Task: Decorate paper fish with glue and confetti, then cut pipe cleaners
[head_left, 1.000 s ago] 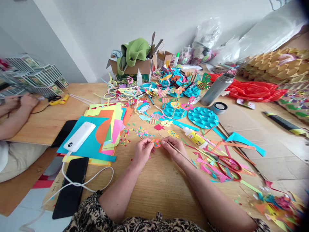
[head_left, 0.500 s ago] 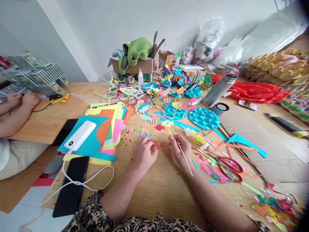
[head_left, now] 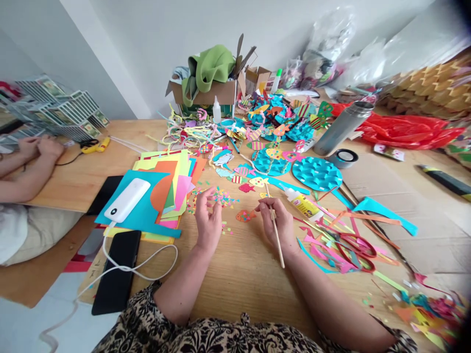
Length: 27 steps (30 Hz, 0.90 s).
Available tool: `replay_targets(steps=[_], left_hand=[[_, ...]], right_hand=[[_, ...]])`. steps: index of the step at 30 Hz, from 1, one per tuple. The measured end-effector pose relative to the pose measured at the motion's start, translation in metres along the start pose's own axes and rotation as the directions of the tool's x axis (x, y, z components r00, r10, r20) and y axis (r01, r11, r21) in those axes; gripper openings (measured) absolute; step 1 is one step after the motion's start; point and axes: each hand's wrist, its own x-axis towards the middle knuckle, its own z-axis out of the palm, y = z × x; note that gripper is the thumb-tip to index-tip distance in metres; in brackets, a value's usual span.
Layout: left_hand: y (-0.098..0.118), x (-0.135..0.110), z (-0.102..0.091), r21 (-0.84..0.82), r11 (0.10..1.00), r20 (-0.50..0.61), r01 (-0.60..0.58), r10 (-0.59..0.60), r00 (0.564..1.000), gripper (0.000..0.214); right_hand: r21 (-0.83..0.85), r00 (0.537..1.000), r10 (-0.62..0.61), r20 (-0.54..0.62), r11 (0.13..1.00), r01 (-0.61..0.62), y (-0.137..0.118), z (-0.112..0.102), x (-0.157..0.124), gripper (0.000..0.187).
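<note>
The small orange paper fish [head_left: 244, 215] lies flat on the desk [head_left: 243, 279] between the hands, lengthwise left to right, its tail nearest the right hand [head_left: 278, 223], which grips a thin wooden stick [head_left: 276, 241], while the left hand [head_left: 207, 218] hovers half-curled, fingertips perhaps pinching a scrap

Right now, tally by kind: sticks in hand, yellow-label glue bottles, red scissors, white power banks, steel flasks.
wooden stick, held in the right hand: 1
yellow-label glue bottle: 1
red scissors: 1
white power bank: 1
steel flask: 1
Total: 5
</note>
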Motion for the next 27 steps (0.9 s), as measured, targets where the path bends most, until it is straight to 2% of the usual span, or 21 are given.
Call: replay_targets(steps=[3,5,9,13,17,23,27], left_hand=[[0.01,0.001,-0.009,-0.148,0.988,-0.125,0.043,-0.062,0.99,0.025],[0.02,-0.001,-0.013,-0.195,0.981,-0.194,-0.009,-0.029,0.981,0.023],[0.033,-0.013,-0.017,-0.278,0.949,-0.229,-0.146,0.082,0.97,0.024],[0.031,-0.018,-0.019,-0.332,0.931,-0.248,-0.154,0.071,0.966,0.025],[0.024,-0.011,-0.023,-0.282,0.952,-0.308,-0.119,0.028,0.951,0.028],[0.018,-0.006,-0.02,-0.22,0.955,-0.261,-0.201,0.141,0.955,0.028],[0.009,-0.012,-0.016,-0.186,0.967,-0.185,-0.172,0.138,0.973,0.027]], right_hand=[[0.061,1.0,0.017,-0.01,0.998,-0.016,0.0,0.001,-0.002,0.015],[0.094,1.0,0.014,-0.019,0.995,-0.013,0.001,0.002,-0.003,0.015],[0.127,0.997,0.015,-0.076,0.992,-0.005,0.0,0.004,-0.004,0.019],[0.14,0.994,-0.004,-0.113,0.99,0.02,-0.005,0.003,-0.004,0.022],[0.153,0.997,-0.016,-0.07,0.988,0.027,-0.012,0.004,-0.003,0.027],[0.09,0.998,0.011,-0.066,0.996,-0.006,-0.021,0.0,0.002,0.036],[0.083,0.997,0.043,-0.066,0.996,-0.038,-0.032,-0.008,0.005,0.037]])
